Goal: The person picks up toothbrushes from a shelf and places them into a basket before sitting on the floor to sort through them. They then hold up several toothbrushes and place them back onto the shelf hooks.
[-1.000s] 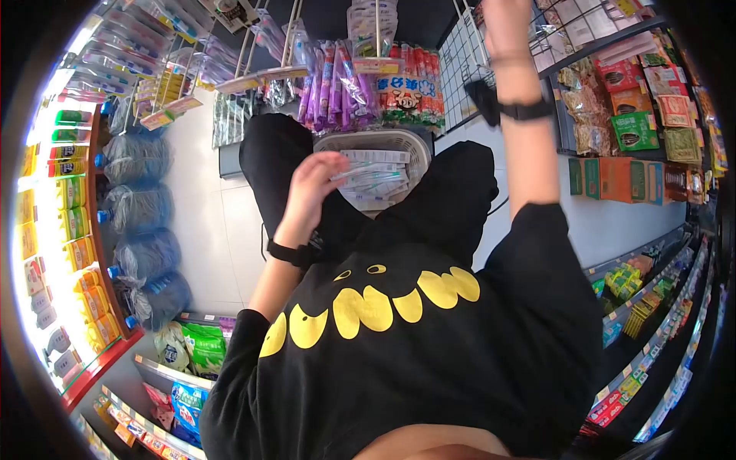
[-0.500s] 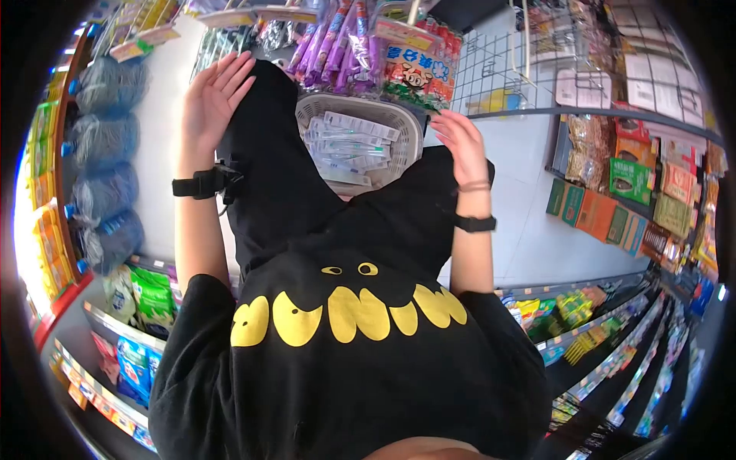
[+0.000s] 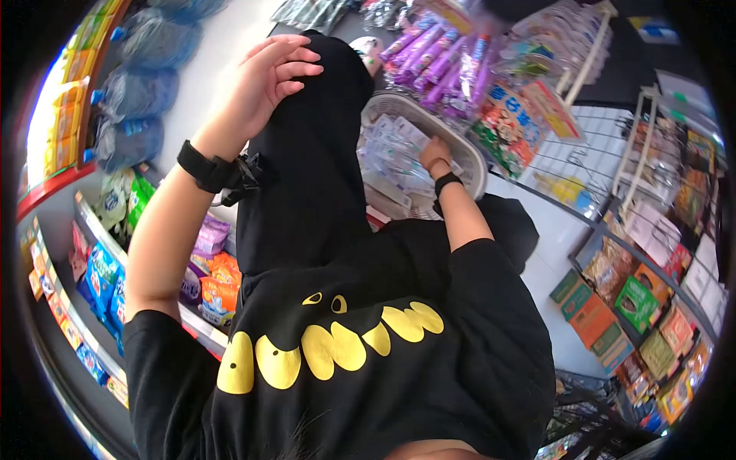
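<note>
My left hand (image 3: 270,80) hovers over or rests on my left knee, its fingers loosely bent and apart, with nothing in it. A grey-white plastic basket (image 3: 477,157) stands between my legs, full of slim clear packets (image 3: 391,149) with white labels. Inside it, on the right, is my right hand (image 3: 437,155), its fingers curled down among the packets. Whether a packet is between those fingers is hidden. Just beyond the basket hang purple stick-shaped snack packs (image 3: 445,65) and a red and green snack bag (image 3: 506,126).
Large blue water bottles (image 3: 138,92) line the left wall. Shelves with bagged goods (image 3: 218,287) stand at my left side. To the right, a wire rack (image 3: 583,161) with a hook and boxed goods (image 3: 586,307) borders the white floor.
My right hand has gone from open above my right knee down into the basket. My left hand has bent more at the fingers. The view has turned and shifted.
</note>
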The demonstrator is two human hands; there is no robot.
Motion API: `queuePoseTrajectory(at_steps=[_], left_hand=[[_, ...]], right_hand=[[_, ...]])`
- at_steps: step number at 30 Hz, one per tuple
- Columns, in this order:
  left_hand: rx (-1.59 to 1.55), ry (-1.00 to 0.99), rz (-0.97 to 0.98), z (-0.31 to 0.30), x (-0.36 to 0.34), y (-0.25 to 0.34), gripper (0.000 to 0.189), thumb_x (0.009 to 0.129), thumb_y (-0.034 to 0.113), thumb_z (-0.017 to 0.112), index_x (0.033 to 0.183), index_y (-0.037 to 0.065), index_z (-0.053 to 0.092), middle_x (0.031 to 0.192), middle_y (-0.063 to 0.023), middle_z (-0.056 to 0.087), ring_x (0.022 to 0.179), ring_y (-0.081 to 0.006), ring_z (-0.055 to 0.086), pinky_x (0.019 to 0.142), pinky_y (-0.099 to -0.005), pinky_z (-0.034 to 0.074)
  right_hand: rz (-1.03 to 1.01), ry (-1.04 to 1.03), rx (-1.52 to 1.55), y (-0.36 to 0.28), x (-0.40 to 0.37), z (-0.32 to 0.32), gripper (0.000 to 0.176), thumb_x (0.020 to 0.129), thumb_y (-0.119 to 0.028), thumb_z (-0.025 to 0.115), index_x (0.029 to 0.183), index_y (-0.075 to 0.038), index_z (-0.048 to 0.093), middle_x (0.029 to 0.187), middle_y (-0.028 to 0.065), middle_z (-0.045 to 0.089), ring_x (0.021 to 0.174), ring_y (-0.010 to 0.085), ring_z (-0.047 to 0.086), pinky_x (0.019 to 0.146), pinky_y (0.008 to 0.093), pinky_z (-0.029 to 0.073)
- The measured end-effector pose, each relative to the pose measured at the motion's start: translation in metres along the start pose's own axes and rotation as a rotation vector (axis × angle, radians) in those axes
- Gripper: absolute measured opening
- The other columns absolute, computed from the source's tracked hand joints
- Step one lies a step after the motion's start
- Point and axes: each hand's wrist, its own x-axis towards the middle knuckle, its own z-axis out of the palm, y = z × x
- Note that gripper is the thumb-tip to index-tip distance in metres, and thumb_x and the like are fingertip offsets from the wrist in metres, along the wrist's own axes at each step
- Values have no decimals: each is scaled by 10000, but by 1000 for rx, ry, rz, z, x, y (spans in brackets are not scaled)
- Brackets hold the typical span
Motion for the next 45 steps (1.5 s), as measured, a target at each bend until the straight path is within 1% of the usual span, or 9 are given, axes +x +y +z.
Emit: queuePoseTrajectory(at_steps=[4, 13, 25, 27, 34, 37, 39, 41, 45], left_hand=[[146, 189, -96, -6, -1, 5, 227, 911, 240, 491, 1055, 84, 573, 847, 26, 591, 695, -20, 573, 474, -126, 307], [254, 80, 7, -7, -1, 1, 223, 928, 234, 500, 1062, 72, 574, 814, 22, 587, 625, -7, 562, 415, -107, 334], [299, 114, 29, -14, -3, -1, 212, 925, 216, 508, 1065, 71, 574, 805, 18, 586, 614, -4, 558, 408, -103, 338], [289, 117, 39, -16, -4, -2, 212, 924, 215, 510, 1065, 69, 574, 804, 17, 586, 619, -5, 561, 408, -103, 339], [385, 51, 179, -11, -7, -11, 213, 928, 200, 482, 1066, 65, 574, 813, 4, 586, 653, -21, 588, 433, -116, 359], [443, 33, 213, -2, -6, -13, 209, 927, 199, 481, 1062, 67, 570, 826, 2, 581, 657, -29, 592, 453, -124, 372], [482, 28, 229, 6, -7, -13, 206, 925, 202, 485, 1059, 69, 567, 831, 2, 577, 658, -32, 593, 461, -129, 377], [561, 18, 232, 14, -9, -12, 189, 905, 212, 497, 1017, 70, 548, 809, -8, 564, 687, -64, 612, 498, -164, 406], [615, -29, 262, 22, -12, -16, 182, 869, 196, 530, 1001, 71, 552, 833, 2, 579, 660, -62, 581, 510, -180, 420]], right_hand=[[-51, 29, -143, 17, -9, 18, 457, 817, -141, 554, 1252, -68, 436, 1307, 169, 431, 1192, 330, 437, 958, 484, 350], [-177, 248, -212, 19, -5, 39, 379, 793, -72, 586, 1154, -56, 471, 1135, 169, 480, 1105, 338, 448, 937, 456, 358], [-108, 38, -196, 20, -1, 36, 448, 775, -238, 647, 1150, -54, 487, 1208, 183, 495, 1108, 326, 509, 936, 468, 382], [-111, 10, -144, 20, -4, 27, 509, 745, -302, 673, 1141, -38, 492, 1148, 181, 552, 1042, 325, 565, 865, 485, 434], [-91, 24, -90, 14, -26, -3, 533, 717, -317, 683, 1144, -46, 515, 1113, 180, 591, 1009, 325, 587, 865, 461, 449], [-134, 3, 1, 11, -33, -18, 507, 674, -312, 702, 1076, -29, 576, 1057, 201, 619, 963, 339, 607, 846, 426, 470], [-347, -102, 75, 11, -31, -23, 478, 630, -290, 713, 1010, -13, 625, 984, 225, 636, 934, 346, 615, 827, 386, 484], [-371, -169, 47, 9, -38, -43, 508, 639, -301, 701, 1032, 13, 628, 1049, 239, 612, 983, 352, 596, 866, 384, 472], [-494, -208, -6, -5, -89, -102, 442, 605, -252, 708, 968, -7, 653, 970, 227, 638, 917, 334, 623, 831, 386, 483]])
